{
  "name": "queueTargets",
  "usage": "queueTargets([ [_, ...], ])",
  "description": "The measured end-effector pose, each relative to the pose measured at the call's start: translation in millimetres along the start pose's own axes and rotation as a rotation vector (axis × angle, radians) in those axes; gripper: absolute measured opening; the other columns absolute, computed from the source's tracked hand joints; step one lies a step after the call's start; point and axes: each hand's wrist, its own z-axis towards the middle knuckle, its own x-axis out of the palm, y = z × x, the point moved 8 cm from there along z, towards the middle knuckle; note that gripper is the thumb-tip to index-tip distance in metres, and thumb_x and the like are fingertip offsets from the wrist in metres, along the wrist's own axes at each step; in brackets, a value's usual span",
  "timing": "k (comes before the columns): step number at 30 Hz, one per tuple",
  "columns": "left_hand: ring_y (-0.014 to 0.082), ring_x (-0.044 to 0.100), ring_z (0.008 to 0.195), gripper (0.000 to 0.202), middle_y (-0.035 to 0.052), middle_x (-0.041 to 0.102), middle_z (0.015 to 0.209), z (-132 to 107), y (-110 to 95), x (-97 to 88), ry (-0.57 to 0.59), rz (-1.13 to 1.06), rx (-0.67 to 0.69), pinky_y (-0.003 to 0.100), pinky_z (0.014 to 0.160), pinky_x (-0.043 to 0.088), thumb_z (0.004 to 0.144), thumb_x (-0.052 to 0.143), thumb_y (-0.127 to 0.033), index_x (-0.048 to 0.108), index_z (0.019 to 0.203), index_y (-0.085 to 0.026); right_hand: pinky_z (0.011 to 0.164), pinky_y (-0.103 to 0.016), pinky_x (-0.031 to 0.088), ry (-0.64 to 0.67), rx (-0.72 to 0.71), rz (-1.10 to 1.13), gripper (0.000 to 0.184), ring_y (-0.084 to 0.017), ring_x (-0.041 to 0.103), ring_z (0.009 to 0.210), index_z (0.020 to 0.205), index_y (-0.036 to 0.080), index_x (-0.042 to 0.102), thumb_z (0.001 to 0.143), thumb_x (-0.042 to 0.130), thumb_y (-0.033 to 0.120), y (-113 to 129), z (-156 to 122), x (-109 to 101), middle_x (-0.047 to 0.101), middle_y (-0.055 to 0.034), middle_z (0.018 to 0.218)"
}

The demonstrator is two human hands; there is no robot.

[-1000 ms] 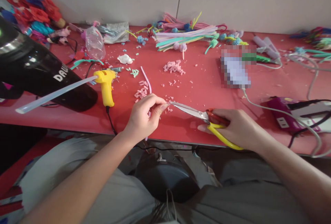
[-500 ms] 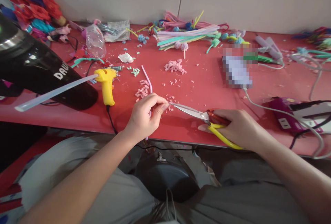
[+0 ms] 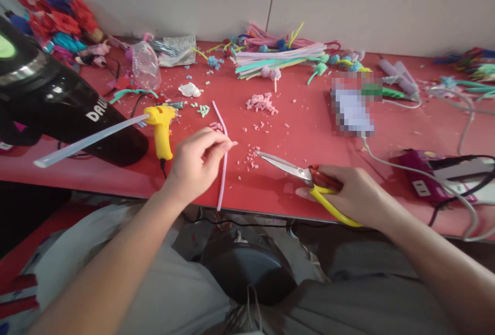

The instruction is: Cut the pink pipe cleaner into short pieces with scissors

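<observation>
My left hand (image 3: 195, 162) is closed in a pinch, its fingertips at a long pale pink pipe cleaner (image 3: 223, 170) that lies across the red table (image 3: 301, 134) and hangs over its front edge. My right hand (image 3: 353, 196) grips yellow and red handled scissors (image 3: 297, 172), whose blades are closed and point left toward small pink cut bits (image 3: 251, 157). A gap separates the scissor tip from my left fingers.
A yellow glue gun (image 3: 160, 126) with a clear glue stick lies left of my left hand, beside a black hair dryer (image 3: 58, 103). Further back are a pile of pipe cleaners (image 3: 278, 54), a plastic bottle (image 3: 146, 64) and pink cuttings (image 3: 262, 102). A purple power strip (image 3: 425, 175) with cables sits right.
My left hand has drawn left, away from the scissor tip, and now pinches the pink pipe cleaner further along. The scissors and my right hand have hardly moved.
</observation>
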Motion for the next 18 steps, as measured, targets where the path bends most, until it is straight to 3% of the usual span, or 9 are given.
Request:
queueTargets([
  [3, 0.0143, 0.061, 0.074, 0.020, 0.0035, 0.067, 0.079, 4.4, 23.6, -11.9, 0.057, 0.142, -0.105, 0.026, 0.072, 0.048, 0.095, 0.052, -0.023, 0.068, 0.086, -0.016, 0.047, -0.023, 0.024, -0.007, -0.018, -0.003, 0.058, -0.011, 0.020, 0.060, 0.062, 0.022, 0.031, 0.072, 0.066, 0.067, 1.1, 1.2, -0.3, 0.023, 0.0056, 0.062],
  [8, 0.0212, 0.064, 0.091, 0.024, 0.0106, 0.069, 0.097, 5.7, 50.5, -16.1, 0.130, 0.316, -0.175, 0.033, 0.085, 0.050, 0.092, 0.051, -0.023, 0.071, 0.101, -0.013, 0.047, -0.023, 0.025, -0.024, -0.009, -0.038, 0.059, -0.011, 0.021, 0.057, 0.062, 0.022, 0.032, 0.071, 0.065, 0.070, 4.6, 0.2, -2.2, 0.027, 0.0063, 0.057],
  [14, 0.0169, 0.062, 0.079, 0.021, 0.0068, 0.070, 0.092, 14.0, 49.9, -28.0, 0.050, 0.288, -0.237, 0.028, 0.072, 0.051, 0.091, 0.054, -0.030, 0.070, 0.095, -0.016, 0.049, -0.026, 0.026, -0.071, 0.069, -0.186, 0.057, -0.013, 0.032, 0.051, 0.062, 0.024, 0.034, 0.068, 0.061, 0.075, 4.7, -2.1, -12.7, 0.043, 0.0026, 0.055],
  [18, 0.0153, 0.063, 0.077, 0.021, 0.0057, 0.070, 0.090, 18.7, 43.0, -34.2, -0.008, 0.261, -0.238, 0.025, 0.070, 0.050, 0.091, 0.055, -0.031, 0.069, 0.092, -0.016, 0.050, -0.028, 0.026, -0.045, 0.110, -0.345, 0.052, -0.017, 0.045, 0.054, 0.065, 0.025, 0.044, 0.069, 0.058, 0.074, 3.3, 2.8, -19.7, 0.056, -0.0015, 0.061],
])
